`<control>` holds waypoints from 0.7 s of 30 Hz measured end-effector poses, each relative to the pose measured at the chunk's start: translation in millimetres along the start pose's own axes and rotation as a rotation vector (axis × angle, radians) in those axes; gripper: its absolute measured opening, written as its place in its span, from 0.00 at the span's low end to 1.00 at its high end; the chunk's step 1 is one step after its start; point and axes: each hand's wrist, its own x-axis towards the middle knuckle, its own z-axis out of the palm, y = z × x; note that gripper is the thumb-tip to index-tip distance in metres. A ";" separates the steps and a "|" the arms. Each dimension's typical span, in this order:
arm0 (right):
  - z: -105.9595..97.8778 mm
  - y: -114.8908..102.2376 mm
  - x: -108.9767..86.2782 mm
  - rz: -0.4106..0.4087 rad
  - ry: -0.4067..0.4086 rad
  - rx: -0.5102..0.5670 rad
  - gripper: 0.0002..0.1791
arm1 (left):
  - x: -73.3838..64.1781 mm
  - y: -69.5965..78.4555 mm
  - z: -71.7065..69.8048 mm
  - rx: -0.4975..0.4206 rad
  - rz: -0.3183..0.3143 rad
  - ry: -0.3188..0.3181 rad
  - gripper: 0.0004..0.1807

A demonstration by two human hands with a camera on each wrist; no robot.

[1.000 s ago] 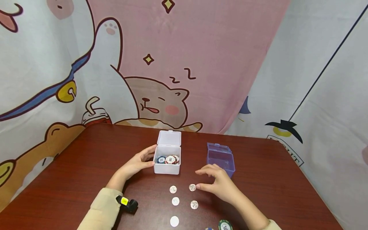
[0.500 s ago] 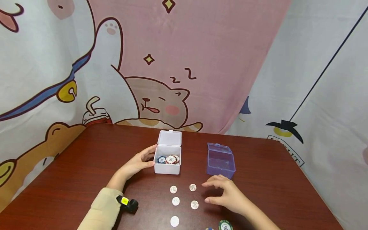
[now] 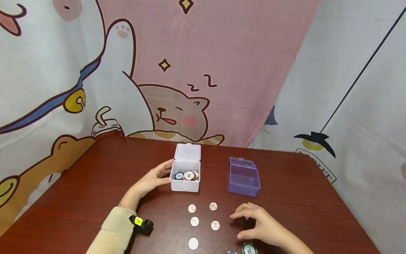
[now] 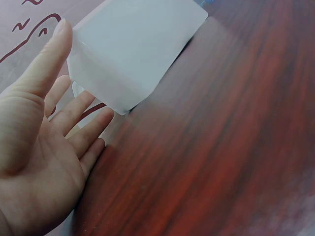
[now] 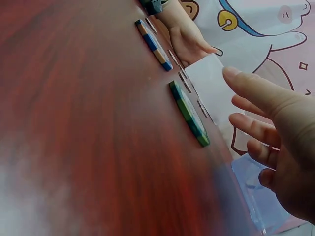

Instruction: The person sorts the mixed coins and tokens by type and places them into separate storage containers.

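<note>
My left hand (image 3: 153,180) rests against the left side of an open white plastic box (image 3: 185,186), thumb near its front corner. In the left wrist view, its fingers (image 4: 88,132) lie loosely extended beside the box. Poker chips (image 3: 189,175), blue and red-and-white, lie in the box. My right hand (image 3: 260,224) hovers over the table with thumb and fingers spread apart, holding nothing. Just below it lies a green poker chip (image 3: 249,248). A blue-and-yellow chip (image 3: 232,252) is partly cut off by the frame's bottom edge.
An open, translucent blue box (image 3: 243,189) stands right of the white one. Several silvery coin-like discs (image 3: 215,225) lie in two columns on the brown table (image 3: 304,190) between the hands. A printed cloth (image 3: 250,53) hangs behind the table.
My right hand has drawn back from beside a disc, moving right and nearer, towards the green chip. The blue box is now fully uncovered. My left hand stays at the white box.
</note>
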 end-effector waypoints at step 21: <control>-14.1 -6.4 -28.6 0.140 -0.301 0.092 0.23 | -0.1 0.6 0.5 0.004 -0.011 0.007 0.37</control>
